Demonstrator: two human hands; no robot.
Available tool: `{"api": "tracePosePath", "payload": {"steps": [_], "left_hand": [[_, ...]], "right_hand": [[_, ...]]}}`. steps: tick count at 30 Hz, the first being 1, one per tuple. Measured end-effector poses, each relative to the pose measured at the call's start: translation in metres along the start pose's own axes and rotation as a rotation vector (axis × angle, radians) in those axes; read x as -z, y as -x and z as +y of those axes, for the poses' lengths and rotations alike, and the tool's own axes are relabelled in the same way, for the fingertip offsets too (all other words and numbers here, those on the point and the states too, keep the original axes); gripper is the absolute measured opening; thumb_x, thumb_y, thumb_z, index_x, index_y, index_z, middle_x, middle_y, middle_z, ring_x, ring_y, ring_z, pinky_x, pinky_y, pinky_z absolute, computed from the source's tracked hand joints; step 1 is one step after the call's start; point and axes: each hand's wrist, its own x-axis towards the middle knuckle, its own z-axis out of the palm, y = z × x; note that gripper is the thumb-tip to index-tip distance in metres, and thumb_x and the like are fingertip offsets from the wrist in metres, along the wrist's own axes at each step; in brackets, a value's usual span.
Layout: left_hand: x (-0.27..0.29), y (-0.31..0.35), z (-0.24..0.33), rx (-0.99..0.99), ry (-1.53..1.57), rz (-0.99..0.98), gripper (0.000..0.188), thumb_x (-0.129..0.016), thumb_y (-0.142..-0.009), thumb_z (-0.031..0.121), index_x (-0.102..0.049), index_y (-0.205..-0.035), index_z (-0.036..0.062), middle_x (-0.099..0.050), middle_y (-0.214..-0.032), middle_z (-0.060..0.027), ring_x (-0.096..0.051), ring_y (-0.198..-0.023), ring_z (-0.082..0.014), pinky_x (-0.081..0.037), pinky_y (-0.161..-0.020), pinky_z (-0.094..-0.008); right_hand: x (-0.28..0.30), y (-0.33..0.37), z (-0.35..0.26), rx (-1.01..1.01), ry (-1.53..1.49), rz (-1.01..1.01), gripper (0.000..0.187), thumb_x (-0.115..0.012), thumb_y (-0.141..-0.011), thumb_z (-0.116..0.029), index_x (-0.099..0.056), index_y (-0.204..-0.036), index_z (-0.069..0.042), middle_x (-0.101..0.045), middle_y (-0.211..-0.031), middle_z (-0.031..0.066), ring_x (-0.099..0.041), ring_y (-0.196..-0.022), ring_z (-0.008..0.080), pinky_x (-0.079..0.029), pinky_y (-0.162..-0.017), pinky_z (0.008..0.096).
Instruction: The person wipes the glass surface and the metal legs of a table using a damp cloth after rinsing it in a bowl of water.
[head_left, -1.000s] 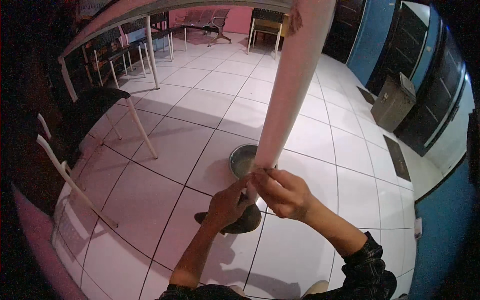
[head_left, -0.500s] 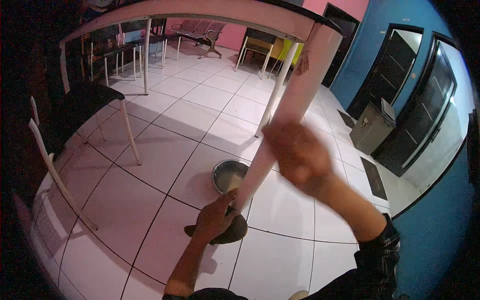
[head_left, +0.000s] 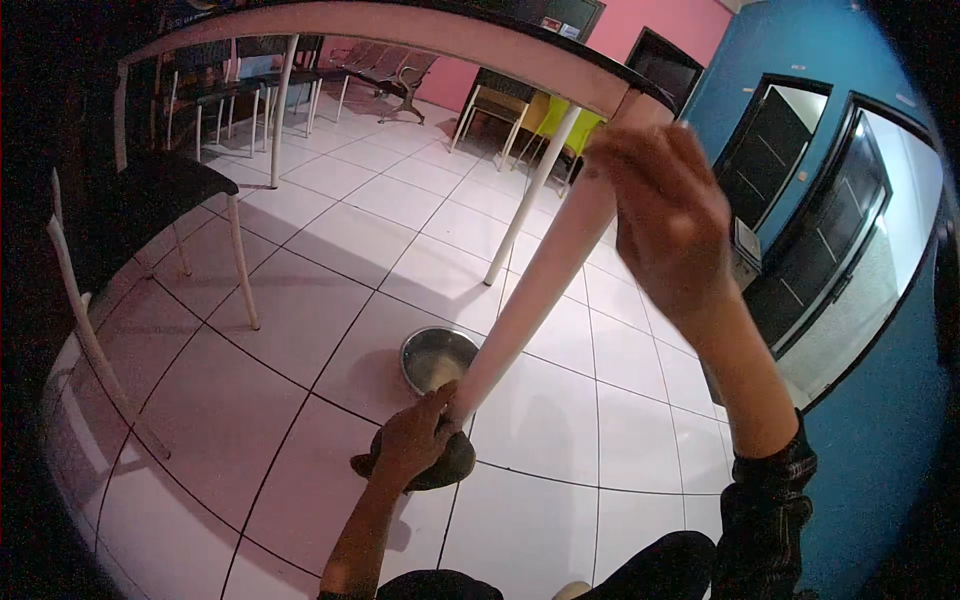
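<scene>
A thick pale table leg (head_left: 545, 285) slants from the tabletop's corner down toward me. My left hand (head_left: 412, 437) is closed around its lower end. Under that hand lies a dark, rounded, flat thing (head_left: 448, 470) whose kind I cannot tell. Just beyond it a round steel bowl (head_left: 418, 352) stands on the floor, with something pale at its bottom. High on the leg, my right hand (head_left: 672, 215) is closed with bent fingers against its side. A small brown mark shows beside its fingertips. Whatever those fingers hold, if anything, is hidden.
The pink-edged table (head_left: 400, 28) spans the top of the view. A black-seated chair (head_left: 175, 185) stands at left. Metal bench seats (head_left: 385, 70) and a yellow-green chair (head_left: 565, 130) are at the back. A grey bin (head_left: 745, 245) stands by the doors at right.
My right hand has moved up along the leg, from its middle to near the top. My left hand stays around the lower end. The whole view has shifted a little.
</scene>
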Motion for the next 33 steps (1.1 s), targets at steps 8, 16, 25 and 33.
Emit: {"api": "tracePosePath", "payload": {"steps": [8, 16, 25, 33], "left_hand": [[0.001, -0.002, 0.001, -0.013, -0.020, 0.039, 0.054, -0.067, -0.079, 0.016, -0.044, -0.128, 0.0143, -0.061, -0.105, -0.0122, -0.063, -0.089, -0.0344, -0.051, -0.073, -0.0442], [-0.002, -0.001, -0.001, -0.075, -0.017, 0.076, 0.055, -0.066, -0.080, 0.015, -0.043, -0.131, 0.0127, -0.061, -0.108, -0.0134, -0.063, -0.093, -0.0339, -0.051, -0.076, -0.0436], [0.008, 0.002, 0.003, 0.042, -0.016, -0.004, 0.055, -0.064, -0.082, 0.018, -0.043, -0.133, 0.0140, -0.061, -0.108, -0.0144, -0.062, -0.095, -0.0332, -0.050, -0.078, -0.0439], [-0.009, 0.016, -0.006, 0.112, 0.011, 0.046, 0.060, -0.068, -0.081, 0.024, -0.041, -0.133, 0.0147, -0.057, -0.116, -0.0147, -0.059, -0.101, -0.0326, -0.050, -0.082, -0.0422]], "right_hand": [[-0.004, 0.002, 0.008, -0.016, -0.067, -0.056, 0.019, -0.061, -0.073, 0.010, -0.067, -0.088, 0.000, -0.064, -0.095, 0.0123, -0.062, -0.092, 0.0261, -0.054, -0.081, 0.0329], [-0.024, 0.062, -0.054, 0.024, -0.537, -0.134, 0.026, -0.063, -0.072, 0.007, -0.064, -0.098, 0.003, -0.062, -0.098, 0.0150, -0.063, -0.089, 0.0263, -0.055, -0.075, 0.0333], [-0.038, 0.074, -0.087, -0.077, -0.460, -0.060, 0.032, -0.062, -0.061, -0.002, -0.063, -0.092, 0.006, -0.060, -0.089, 0.0134, -0.060, -0.085, 0.0275, -0.054, -0.073, 0.0345], [-0.042, 0.091, -0.074, -0.343, -0.810, 0.034, 0.043, -0.062, -0.061, 0.001, -0.062, -0.103, 0.003, -0.061, -0.096, 0.0187, -0.061, -0.082, 0.0298, -0.052, -0.068, 0.0363]]}}
